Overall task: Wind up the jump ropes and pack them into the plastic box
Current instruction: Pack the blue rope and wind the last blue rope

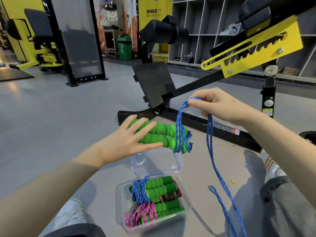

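Right hand (217, 105) pinches blue rope (210, 132); left hand (123, 142) flat against handles (165, 131).

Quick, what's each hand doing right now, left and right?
Left hand: open, straight fingers against the green handles.
Right hand: closed, pinching the blue rope.

Black ribbed footplate (153, 84) on black machine frame (193, 122); yellow notched adjuster bracket (263, 48); black foam rollers (164, 31); green bin (124, 47); grey cubby shelving (201, 23), holding what look like shoes; yellow SMILE banner (153, 11); yellow gym machine (30, 53); grey floor (51, 108).
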Motion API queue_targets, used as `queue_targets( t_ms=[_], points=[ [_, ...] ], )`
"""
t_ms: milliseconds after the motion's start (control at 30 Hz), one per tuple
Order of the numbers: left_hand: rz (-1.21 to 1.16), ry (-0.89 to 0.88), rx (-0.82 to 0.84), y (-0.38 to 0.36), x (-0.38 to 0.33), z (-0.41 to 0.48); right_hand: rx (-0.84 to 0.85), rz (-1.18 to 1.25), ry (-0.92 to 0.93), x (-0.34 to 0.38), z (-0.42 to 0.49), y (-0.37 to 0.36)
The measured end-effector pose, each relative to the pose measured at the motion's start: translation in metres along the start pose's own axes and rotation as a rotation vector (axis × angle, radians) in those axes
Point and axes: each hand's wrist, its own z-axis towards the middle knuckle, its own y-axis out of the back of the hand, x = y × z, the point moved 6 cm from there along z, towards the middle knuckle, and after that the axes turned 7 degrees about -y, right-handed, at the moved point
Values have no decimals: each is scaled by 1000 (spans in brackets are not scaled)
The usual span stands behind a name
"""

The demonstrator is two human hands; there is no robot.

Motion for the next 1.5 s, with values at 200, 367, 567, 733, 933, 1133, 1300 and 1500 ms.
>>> queue_targets(
  t_ms=[200, 367, 567, 733, 933, 1133, 1300, 1500],
  points=[
    [-35, 48, -212, 22, -2, 12, -54, 434, -143, -45, 9, -2],
    [-13, 127, -302, 32, 5, 20, -89, 711, -307, -81, 5, -31],
    [-35, 311, -334, 34, 19, 25, -46, 1033, -340, -82, -6, -84],
    [-15, 450, -232, 14, 34, 5, -61, 983, -365, -82, -9, -95],
    [68, 501, -110, 0, 40, -5, -6, 637, -317, -59, -18, -96],
    [127, 408, 2, -11, 36, -19, 101, 432, -267, -41, -25, -95],
    [103, 379, 63, -11, 34, -26, 199, 310, -238, -30, -33, -84],
    [99, 251, 112, -13, 25, -26, 325, 79, -148, -9, -39, -51]
  ],
)
